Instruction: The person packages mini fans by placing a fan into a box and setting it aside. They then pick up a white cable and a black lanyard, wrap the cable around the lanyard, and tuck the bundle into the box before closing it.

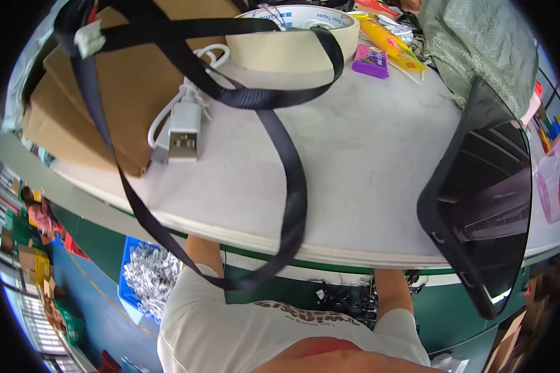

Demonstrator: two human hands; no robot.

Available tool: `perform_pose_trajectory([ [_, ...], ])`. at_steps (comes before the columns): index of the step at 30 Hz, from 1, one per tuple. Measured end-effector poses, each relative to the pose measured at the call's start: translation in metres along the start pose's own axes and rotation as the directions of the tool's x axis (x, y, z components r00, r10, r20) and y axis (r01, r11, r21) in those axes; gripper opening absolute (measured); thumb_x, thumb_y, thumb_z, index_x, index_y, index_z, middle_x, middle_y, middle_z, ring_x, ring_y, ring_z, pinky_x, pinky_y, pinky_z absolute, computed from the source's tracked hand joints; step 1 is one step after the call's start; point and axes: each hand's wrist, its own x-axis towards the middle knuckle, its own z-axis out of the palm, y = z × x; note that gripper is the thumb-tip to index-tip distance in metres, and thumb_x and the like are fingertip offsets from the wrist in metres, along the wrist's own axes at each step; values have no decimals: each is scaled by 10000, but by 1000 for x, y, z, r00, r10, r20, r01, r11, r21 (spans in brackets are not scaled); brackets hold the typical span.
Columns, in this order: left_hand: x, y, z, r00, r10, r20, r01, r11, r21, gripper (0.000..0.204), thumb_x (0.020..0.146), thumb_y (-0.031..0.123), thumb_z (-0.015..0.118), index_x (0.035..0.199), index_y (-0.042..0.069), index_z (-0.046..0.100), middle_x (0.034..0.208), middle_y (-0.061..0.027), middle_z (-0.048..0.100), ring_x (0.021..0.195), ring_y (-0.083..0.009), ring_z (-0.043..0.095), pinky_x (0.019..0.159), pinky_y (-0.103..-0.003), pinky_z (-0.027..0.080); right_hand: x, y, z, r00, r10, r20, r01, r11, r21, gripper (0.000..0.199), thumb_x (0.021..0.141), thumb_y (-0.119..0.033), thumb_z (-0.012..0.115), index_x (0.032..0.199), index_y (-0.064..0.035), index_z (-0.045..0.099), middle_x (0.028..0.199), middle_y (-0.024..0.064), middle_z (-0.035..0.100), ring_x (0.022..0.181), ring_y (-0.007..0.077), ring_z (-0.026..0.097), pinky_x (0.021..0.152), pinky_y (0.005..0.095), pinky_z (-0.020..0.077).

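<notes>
Neither of my hands shows. My left arm point(203, 253) and my right arm point(392, 292) come up from white short sleeves and pass out of sight behind the edge of the white tabletop point(354, 186). On the table, a white USB cable point(185, 121) lies bundled with its metal plug toward me. A looped black strap point(292, 180) hangs across the view, over the table edge. At the right, a black smartphone point(485, 205) stands out large and tilted. The frame does not show what my hands touch.
Brown cardboard point(106, 93) lies at the left, and a wide roll of cream tape point(286, 50) at the back. Beside it are a purple packet point(371, 61), a yellow wrapper point(386, 40) and a grey-green sack point(479, 50). A blue bin point(126, 280) of silvery bundles stands below left.
</notes>
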Motion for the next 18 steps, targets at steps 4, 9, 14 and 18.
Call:
perform_pose_trajectory([
  [4,0,14,6,997,78,21,-78,997,-8,318,800,181,574,1076,25,597,1081,-171,596,1074,-341,530,941,-453,400,1,-11,6,999,-30,-20,30,999,21,523,830,-309,584,1297,-146,412,1337,137,390,1241,348,349,958,533,353],
  [9,-21,38,17,991,122,56,-120,992,-28,319,806,187,565,1078,25,598,1085,-172,597,1075,-339,532,943,-456,399,0,-22,14,996,-94,4,94,995,44,533,838,-325,577,1311,-154,400,1355,137,372,1253,349,333,964,548,340],
  [14,-51,55,12,976,180,121,-179,984,-19,320,811,193,557,1080,25,599,1090,-173,597,1075,-338,533,946,-459,398,-14,-40,32,991,-134,22,131,985,109,542,846,-342,570,1324,-163,387,1373,136,353,1265,350,316,970,563,327],
  [18,-62,70,7,961,232,154,-233,972,-7,321,816,198,550,1082,25,600,1093,-174,597,1076,-336,535,948,-462,397,-19,-53,40,984,-177,13,172,972,159,549,853,-355,564,1335,-169,377,1387,136,339,1274,351,303,975,575,317],
])
